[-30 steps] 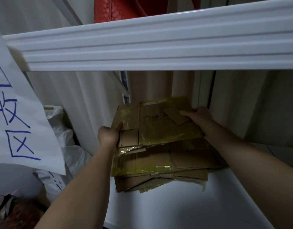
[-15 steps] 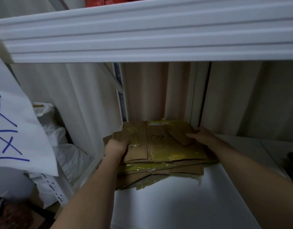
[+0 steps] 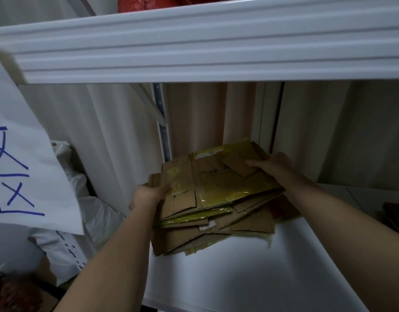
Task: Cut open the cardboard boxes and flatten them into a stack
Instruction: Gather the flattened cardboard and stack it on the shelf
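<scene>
A flattened cardboard box [image 3: 218,183] with yellow tape lies on top of a stack of flattened boxes [image 3: 216,230] at the back of a white shelf [image 3: 227,278]. My left hand [image 3: 149,194] grips the top box at its left edge, thumb on top. My right hand [image 3: 270,165] holds its far right corner, fingers curled over the cardboard. The lower boxes stick out unevenly toward me and to the right.
A white shelf beam [image 3: 205,46] runs across above the stack, with a red item [image 3: 144,3] on it. A paper sign with blue writing [image 3: 20,165] hangs at left. White bags [image 3: 81,221] sit beyond the shelf's left edge. Dark items [image 3: 394,217] lie at far right.
Both hands brought the top flattened box down from a tilted, raised position onto the stack. They keep their hold on its left and right edges.
</scene>
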